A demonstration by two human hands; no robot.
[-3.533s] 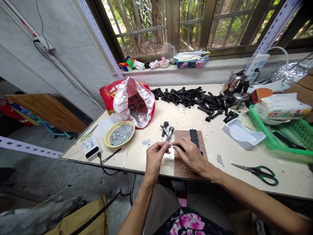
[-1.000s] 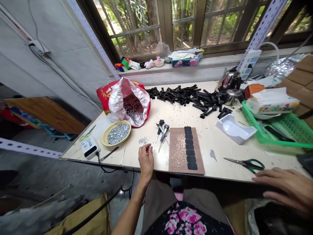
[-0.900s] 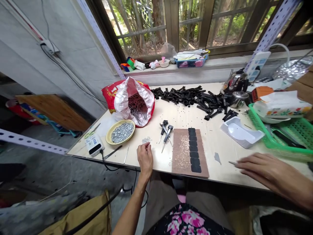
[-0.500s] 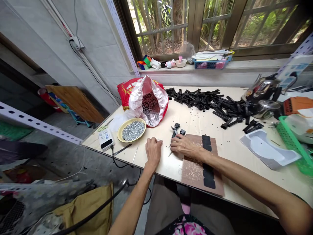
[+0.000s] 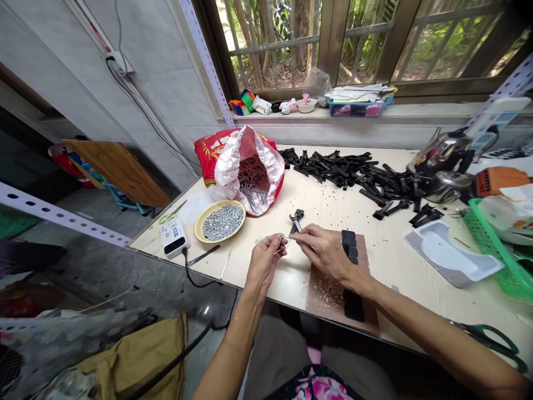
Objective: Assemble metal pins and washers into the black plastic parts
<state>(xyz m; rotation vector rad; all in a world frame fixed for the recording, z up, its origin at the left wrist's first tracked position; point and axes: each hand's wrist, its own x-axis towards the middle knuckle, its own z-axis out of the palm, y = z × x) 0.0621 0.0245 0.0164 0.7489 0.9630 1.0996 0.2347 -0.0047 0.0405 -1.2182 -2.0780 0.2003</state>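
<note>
Your left hand (image 5: 264, 258) and right hand (image 5: 320, 250) meet over the table (image 5: 266, 219), fingertips almost touching. Each has its thumb and fingers closed in a pinch on a thin piece (image 5: 287, 238) that shows as a fine line between them; its ends are hidden, so you cannot tell its full shape. At one o'clock from it, just beyond your right fingers, lies a black clip with a metal strip (image 5: 296, 218). Your right forearm crosses a brown board (image 5: 328, 311) between four and five o'clock, which carries a row of black squares (image 5: 353, 305) and scattered pale crumbs. Between nine and ten o'clock sits a yellow dish (image 5: 199, 225) of small silvery bits, and between ten and eleven a red bag (image 5: 208, 155) gapes open, full of thin rods. A pile of black clips (image 5: 333, 166) spreads at two o'clock. At three o'clock rests a white tray (image 5: 452, 253), and toward four the scissors (image 5: 493, 339) lie partly behind your right arm.
</note>
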